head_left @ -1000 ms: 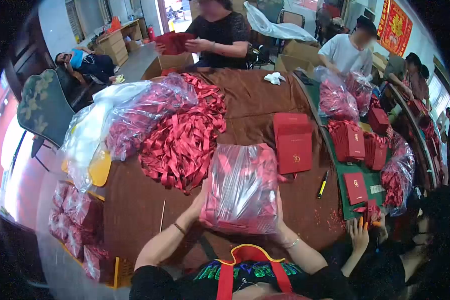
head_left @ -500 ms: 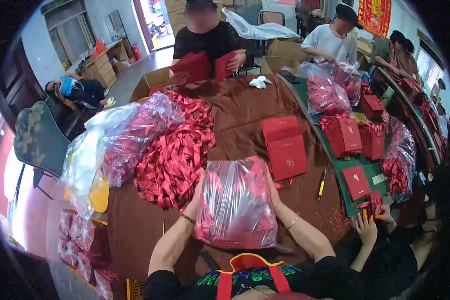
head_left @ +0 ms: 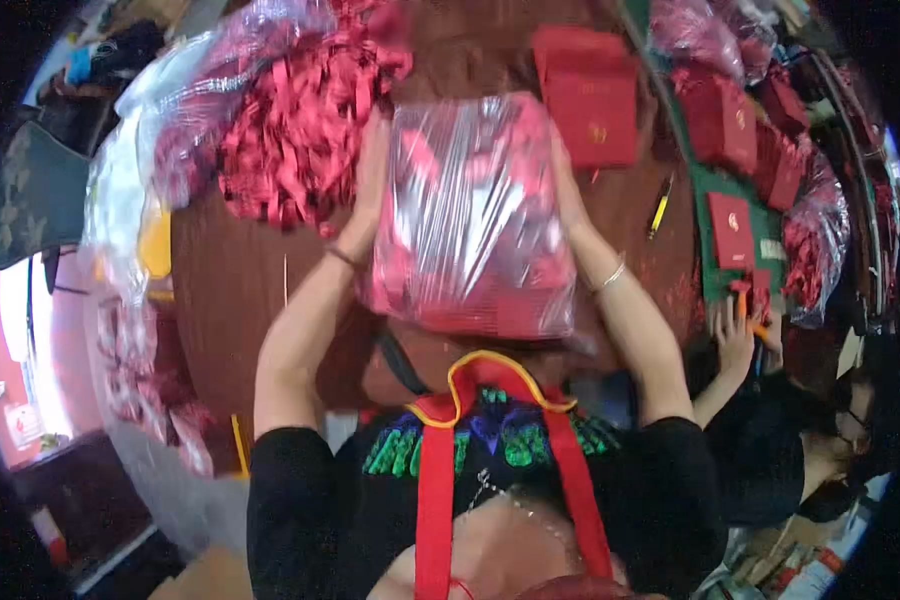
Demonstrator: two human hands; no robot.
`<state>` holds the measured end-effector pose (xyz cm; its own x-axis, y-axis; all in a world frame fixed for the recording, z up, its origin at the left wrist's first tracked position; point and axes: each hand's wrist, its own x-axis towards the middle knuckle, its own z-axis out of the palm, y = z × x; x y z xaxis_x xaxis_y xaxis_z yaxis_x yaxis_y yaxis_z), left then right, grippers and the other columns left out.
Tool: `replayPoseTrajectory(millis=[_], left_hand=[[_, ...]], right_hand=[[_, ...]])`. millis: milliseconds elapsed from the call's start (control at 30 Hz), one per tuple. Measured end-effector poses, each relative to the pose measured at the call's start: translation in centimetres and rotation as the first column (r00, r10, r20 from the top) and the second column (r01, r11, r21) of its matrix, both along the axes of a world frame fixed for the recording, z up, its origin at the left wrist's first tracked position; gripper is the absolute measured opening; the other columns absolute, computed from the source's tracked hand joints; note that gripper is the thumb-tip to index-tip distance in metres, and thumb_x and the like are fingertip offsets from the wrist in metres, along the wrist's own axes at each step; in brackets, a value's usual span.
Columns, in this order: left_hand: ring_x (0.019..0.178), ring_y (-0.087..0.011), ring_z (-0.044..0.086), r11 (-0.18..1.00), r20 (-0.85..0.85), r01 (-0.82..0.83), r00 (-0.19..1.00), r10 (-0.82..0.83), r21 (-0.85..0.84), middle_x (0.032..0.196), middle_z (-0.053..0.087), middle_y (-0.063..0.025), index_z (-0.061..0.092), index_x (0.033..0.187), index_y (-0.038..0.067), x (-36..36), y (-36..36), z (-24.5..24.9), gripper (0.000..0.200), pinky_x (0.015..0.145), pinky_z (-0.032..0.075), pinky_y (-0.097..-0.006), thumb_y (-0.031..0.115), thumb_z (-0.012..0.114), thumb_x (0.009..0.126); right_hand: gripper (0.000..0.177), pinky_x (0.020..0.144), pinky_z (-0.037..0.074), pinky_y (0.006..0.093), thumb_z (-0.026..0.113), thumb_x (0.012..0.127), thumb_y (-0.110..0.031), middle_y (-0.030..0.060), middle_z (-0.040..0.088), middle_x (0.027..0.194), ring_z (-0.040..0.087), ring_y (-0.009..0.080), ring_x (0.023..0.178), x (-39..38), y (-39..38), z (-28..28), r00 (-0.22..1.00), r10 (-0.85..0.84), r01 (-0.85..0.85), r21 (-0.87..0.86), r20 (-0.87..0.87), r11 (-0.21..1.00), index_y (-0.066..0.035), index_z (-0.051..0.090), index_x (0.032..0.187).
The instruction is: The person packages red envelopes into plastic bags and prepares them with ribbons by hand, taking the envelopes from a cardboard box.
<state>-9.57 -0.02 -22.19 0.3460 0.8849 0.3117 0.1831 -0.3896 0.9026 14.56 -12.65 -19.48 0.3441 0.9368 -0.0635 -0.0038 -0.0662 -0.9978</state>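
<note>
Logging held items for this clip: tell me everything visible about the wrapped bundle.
The bundle is boxy, wrapped in clear, shiny, creased plastic with strong glare. Red shows through: ribbon-like strips on top, and what look like thin stacked layers along the near side. The left hand and right hand flank it, one against each side. It is right of the ribbon heap. Whether it touches the table is unclear.
</note>
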Motion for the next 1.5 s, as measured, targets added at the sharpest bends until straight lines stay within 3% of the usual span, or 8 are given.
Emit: replayPoseTrajectory(millis=[133,333,467,767,1000,1100,1233,1500], left_hand=[[0.129,-0.0219,0.025,0.954,0.288,0.136,0.956,-0.056,-0.267,0.139,0.03,-0.0121,0.028,0.135,0.001,-1.6,-3.5,11.1,0.054,0.106,0.016,-0.0317,0.038,0.027,0.095],[0.134,-0.0197,0.002,0.833,0.273,0.385,0.916,-0.294,-0.397,0.147,0.0,-0.0078,-0.002,0.14,0.006,-2.5,-8.6,10.3,0.082,0.108,0.002,-0.0318,0.064,0.015,0.085],[0.134,-0.0178,-0.007,0.758,0.361,0.477,0.87,-0.336,-0.445,0.147,-0.006,-0.0067,-0.005,0.139,0.007,-2.5,-9.1,9.9,0.08,0.107,-0.004,-0.0317,0.063,0.015,0.086],[0.134,-0.0196,0.002,0.759,0.065,0.494,0.853,-0.519,-0.423,0.146,0.003,-0.0097,-0.001,0.139,0.003,-4.8,-6.4,11.3,0.08,0.108,0.003,-0.0316,0.062,0.011,0.086],[0.128,-0.0197,0.026,0.617,0.425,0.515,0.853,-0.302,-0.595,0.141,0.025,-0.0091,0.015,0.138,0.002,-1.9,-6.4,12.1,0.085,0.105,0.019,-0.0308,0.067,0.018,0.084],[0.124,-0.0163,0.03,0.825,0.113,0.234,0.972,-0.205,-0.515,0.138,0.029,-0.0067,0.022,0.137,0.002,-1.3,-7.4,11.7,0.073,0.103,0.02,-0.026,0.055,0.032,0.089],[0.126,-0.0148,0.028,0.726,0.228,0.341,0.94,-0.254,-0.598,0.139,0.029,-0.0053,0.024,0.137,0.002,-1.6,-8.0,13.1,0.065,0.104,0.02,-0.0258,0.049,0.032,0.092],[0.126,-0.0194,0.03,0.639,0.394,0.332,0.918,-0.049,-0.693,0.141,0.025,-0.0069,0.014,0.138,0.003,0.7,-4.3,14.0,0.065,0.104,0.024,-0.0316,0.047,0.029,0.093]], right_hand=[[0.065,0.108,0.008,0.0366,0.026,0.091,-0.051,0.0106,0.011,0.145,0.013,0.0247,0.133,-1.2,-4.6,6.6,0.999,0.029,-0.028,-0.042,0.025,0.999,-0.013,0.01,0.141],[0.063,0.108,0.005,0.0331,0.025,0.095,-0.04,0.0073,0.001,0.146,0.004,0.0196,0.134,-7.0,-10.3,7.6,0.875,0.063,-0.035,0.066,-0.479,0.997,-0.006,-0.003,0.14],[0.062,0.108,0.011,0.0352,0.027,0.094,-0.043,0.0042,0.005,0.146,0.012,0.0201,0.133,-7.4,-9.5,5.9,0.982,0.015,0.003,0.098,-0.187,0.995,-0.014,-0.001,0.141],[0.064,0.107,0.012,0.0334,0.031,0.094,-0.042,0.007,0.009,0.144,0.012,0.0185,0.131,-6.4,-10.5,7.2,0.934,0.087,-0.075,0.048,-0.346,0.996,-0.012,-0.001,0.14],[0.058,0.106,0.02,0.0335,0.028,0.094,-0.041,0.007,0.027,0.139,0.028,0.02,0.127,-5.3,-5.7,7.2,0.899,-0.069,0.093,0.035,-0.433,0.995,-0.006,0.017,0.138],[0.053,0.104,0.026,0.0326,0.027,0.095,-0.039,0.0066,0.032,0.137,0.036,0.0187,0.122,-5.6,-4.7,4.8,0.79,0.058,0.091,0.21,-0.611,0.973,-0.006,0.025,0.136],[0.054,0.103,0.028,0.0329,0.031,0.094,-0.04,0.006,0.033,0.136,0.037,0.0194,0.121,-4.4,-5.9,4.6,0.676,0.105,-0.05,0.098,-0.729,0.994,-0.008,0.025,0.137],[0.055,0.104,0.024,0.0295,0.034,0.092,-0.041,0.0069,0.033,0.137,0.028,0.0169,0.127,-1.3,-1.0,8.7,0.976,-0.032,0.042,0.044,-0.217,0.998,-0.011,0.025,0.137]])
